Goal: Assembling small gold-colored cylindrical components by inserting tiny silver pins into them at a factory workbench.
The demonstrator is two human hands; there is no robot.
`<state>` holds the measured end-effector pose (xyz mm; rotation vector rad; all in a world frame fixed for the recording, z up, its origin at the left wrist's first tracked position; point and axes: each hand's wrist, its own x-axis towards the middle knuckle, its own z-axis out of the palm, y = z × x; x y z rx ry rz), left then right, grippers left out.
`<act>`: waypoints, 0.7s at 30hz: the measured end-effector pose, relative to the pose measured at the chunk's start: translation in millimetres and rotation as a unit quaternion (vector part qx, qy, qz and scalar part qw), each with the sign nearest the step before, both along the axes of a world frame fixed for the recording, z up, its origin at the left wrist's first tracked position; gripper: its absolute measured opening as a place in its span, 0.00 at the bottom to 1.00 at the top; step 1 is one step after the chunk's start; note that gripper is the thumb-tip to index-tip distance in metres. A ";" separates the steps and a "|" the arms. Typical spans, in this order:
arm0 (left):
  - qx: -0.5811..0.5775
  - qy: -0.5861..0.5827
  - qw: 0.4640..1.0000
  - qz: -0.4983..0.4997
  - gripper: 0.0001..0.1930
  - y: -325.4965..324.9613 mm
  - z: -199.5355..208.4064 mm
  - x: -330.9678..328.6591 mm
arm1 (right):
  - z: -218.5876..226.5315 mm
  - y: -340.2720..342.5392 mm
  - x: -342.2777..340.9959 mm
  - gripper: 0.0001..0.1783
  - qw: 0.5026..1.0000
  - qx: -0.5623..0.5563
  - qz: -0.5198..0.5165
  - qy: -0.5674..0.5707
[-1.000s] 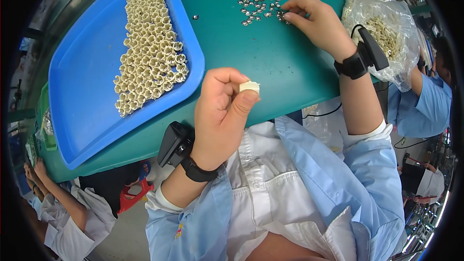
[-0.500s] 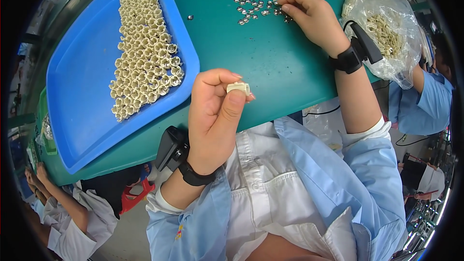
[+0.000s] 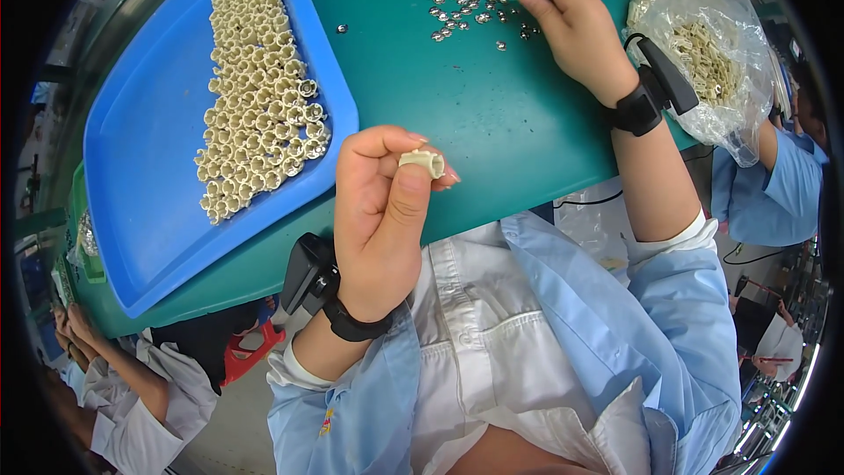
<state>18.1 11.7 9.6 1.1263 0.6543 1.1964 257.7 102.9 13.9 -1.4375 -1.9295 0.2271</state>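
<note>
My left hand (image 3: pixel 380 220) is raised in front of the table's near edge, with thumb and fingers pinching a short cream plastic sleeve (image 3: pixel 424 164). The sleeve's hollow end faces right. Over the far part of the table, my right hand (image 3: pixel 580 40) has thumb and forefinger brought together beside a scatter of small shiny metal domed discs (image 3: pixel 462 2). Whatever sits between those fingertips is too small to see. Many similar cream sleeves (image 3: pixel 259 92) stand packed side by side in a blue tray (image 3: pixel 141 185) to the left.
A green table (image 3: pixel 440 92) lies under everything. One stray disc (image 3: pixel 342 28) rests near the tray's right rim. On the far right is a clear plastic bag (image 3: pixel 743 44) of cream parts. Other people are at work on both sides; a red stool (image 3: pixel 246 354) stands below left.
My right hand has lifted slightly away from the discs, and one disc now lies apart at their near side. My left hand has shifted a little left, with the sleeve turned slightly.
</note>
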 end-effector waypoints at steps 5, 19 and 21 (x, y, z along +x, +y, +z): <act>-0.005 -0.008 1.000 0.007 0.10 0.3 -0.2 0.4 | 4.8 -1.3 8.8 0.09 0.942 -0.142 0.071 0.297; -0.021 -0.045 0.999 -0.020 0.09 3.5 -3.2 -5.9 | 26.1 -37.3 -15.7 0.09 0.770 -0.310 0.239 0.504; -0.028 -0.044 0.998 -0.018 0.09 3.2 -3.9 -4.7 | 28.1 -45.4 -25.6 0.09 0.752 -0.320 0.254 0.517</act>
